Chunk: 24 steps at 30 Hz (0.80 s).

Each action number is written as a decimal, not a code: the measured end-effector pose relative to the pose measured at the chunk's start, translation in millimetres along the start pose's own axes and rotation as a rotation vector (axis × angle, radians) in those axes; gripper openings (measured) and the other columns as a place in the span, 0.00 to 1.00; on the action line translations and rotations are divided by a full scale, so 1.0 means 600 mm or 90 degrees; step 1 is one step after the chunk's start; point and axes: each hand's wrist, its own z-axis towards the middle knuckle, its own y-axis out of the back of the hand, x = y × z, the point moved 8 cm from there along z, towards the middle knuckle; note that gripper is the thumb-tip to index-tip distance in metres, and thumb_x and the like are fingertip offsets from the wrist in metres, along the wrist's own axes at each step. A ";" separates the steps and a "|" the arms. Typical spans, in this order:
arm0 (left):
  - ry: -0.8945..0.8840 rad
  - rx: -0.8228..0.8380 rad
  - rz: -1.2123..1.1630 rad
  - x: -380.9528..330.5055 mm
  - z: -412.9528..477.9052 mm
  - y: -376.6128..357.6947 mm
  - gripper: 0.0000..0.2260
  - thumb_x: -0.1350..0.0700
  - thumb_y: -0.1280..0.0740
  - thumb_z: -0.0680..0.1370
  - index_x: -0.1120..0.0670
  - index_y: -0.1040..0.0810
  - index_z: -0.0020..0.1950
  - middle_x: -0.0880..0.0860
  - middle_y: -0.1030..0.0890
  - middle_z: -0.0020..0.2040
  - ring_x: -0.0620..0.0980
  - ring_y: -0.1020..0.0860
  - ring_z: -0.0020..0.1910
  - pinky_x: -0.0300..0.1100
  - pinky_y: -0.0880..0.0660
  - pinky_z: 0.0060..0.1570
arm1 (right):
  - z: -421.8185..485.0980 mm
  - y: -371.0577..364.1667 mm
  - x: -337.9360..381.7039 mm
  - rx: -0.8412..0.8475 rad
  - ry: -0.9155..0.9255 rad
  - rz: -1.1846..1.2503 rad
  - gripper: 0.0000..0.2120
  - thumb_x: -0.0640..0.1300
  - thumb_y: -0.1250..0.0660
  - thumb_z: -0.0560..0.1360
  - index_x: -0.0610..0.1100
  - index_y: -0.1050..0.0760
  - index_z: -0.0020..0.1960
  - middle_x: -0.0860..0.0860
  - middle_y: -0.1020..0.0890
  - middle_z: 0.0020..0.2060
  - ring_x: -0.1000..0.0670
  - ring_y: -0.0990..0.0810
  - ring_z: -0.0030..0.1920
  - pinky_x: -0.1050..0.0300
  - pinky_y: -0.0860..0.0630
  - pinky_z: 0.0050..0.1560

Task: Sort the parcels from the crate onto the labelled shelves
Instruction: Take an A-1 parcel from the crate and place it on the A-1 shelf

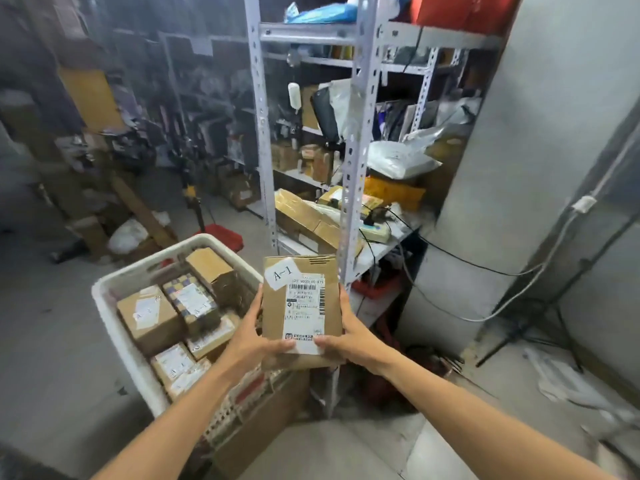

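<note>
Both hands grip one brown parcel (300, 313) marked A-1, left hand (258, 337) and right hand (349, 341) curled round its lower edges. It is held above the near right corner of the white crate (114, 320), before the metal shelving (353, 168). The crate's other parcels (149, 317) appear similarly labelled, though blurred.

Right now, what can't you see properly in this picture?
Head view:
1. Small print on the held parcel: too small; only "A-1" reads.
2. Shelf labels on the metal rack: none legible, blurred.
3. What lies deeper in the white crate: covered by the top parcels.
4. Far shelves on the left: motion-blurred.
</note>
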 end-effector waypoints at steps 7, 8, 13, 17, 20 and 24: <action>-0.064 0.119 0.043 -0.074 0.029 -0.252 0.52 0.63 0.20 0.62 0.42 0.47 0.77 0.43 0.29 0.63 0.48 0.30 0.65 0.43 0.25 0.58 | -0.168 0.196 -0.049 -0.197 -0.036 0.002 0.54 0.35 0.30 0.73 0.53 0.71 0.75 0.60 0.43 0.67 0.60 0.40 0.66 0.85 0.39 0.51; -0.083 0.143 0.051 -0.091 0.033 -0.289 0.53 0.63 0.20 0.62 0.43 0.47 0.77 0.45 0.30 0.65 0.50 0.31 0.67 0.50 0.29 0.65 | -0.193 0.225 -0.051 -0.229 -0.043 -0.003 0.54 0.36 0.29 0.73 0.54 0.71 0.75 0.60 0.43 0.68 0.60 0.39 0.66 0.82 0.39 0.54; -0.149 0.282 0.082 -0.181 0.065 -0.478 0.52 0.56 0.18 0.58 0.44 0.43 0.76 0.48 0.27 0.66 0.50 0.30 0.67 0.48 0.31 0.67 | -0.321 0.377 -0.032 -0.391 -0.028 -0.018 0.54 0.33 0.29 0.71 0.57 0.67 0.76 0.59 0.36 0.68 0.60 0.32 0.65 0.69 0.30 0.61; -0.212 0.426 0.026 -0.280 0.067 -0.635 0.46 0.59 0.20 0.60 0.38 0.40 0.70 0.39 0.27 0.57 0.39 0.26 0.55 0.28 0.25 0.45 | -0.434 0.478 0.009 -0.550 -0.019 -0.018 0.55 0.31 0.30 0.72 0.55 0.70 0.75 0.53 0.38 0.72 0.53 0.34 0.70 0.52 0.33 0.69; -0.247 0.557 -0.012 -0.362 0.050 -0.752 0.51 0.68 0.23 0.62 0.39 0.44 0.75 0.44 0.26 0.61 0.41 0.24 0.54 0.29 0.23 0.42 | -0.528 0.539 0.055 -0.680 -0.019 -0.049 0.54 0.30 0.31 0.72 0.51 0.71 0.75 0.51 0.36 0.71 0.51 0.34 0.70 0.55 0.35 0.69; -0.306 0.682 -0.065 -0.482 -0.001 -0.883 0.54 0.72 0.24 0.62 0.37 0.46 0.76 0.53 0.26 0.67 0.55 0.23 0.59 0.50 0.22 0.56 | -0.666 0.594 0.132 -0.864 -0.030 -0.087 0.52 0.30 0.31 0.72 0.52 0.67 0.76 0.52 0.33 0.70 0.49 0.32 0.70 0.50 0.32 0.69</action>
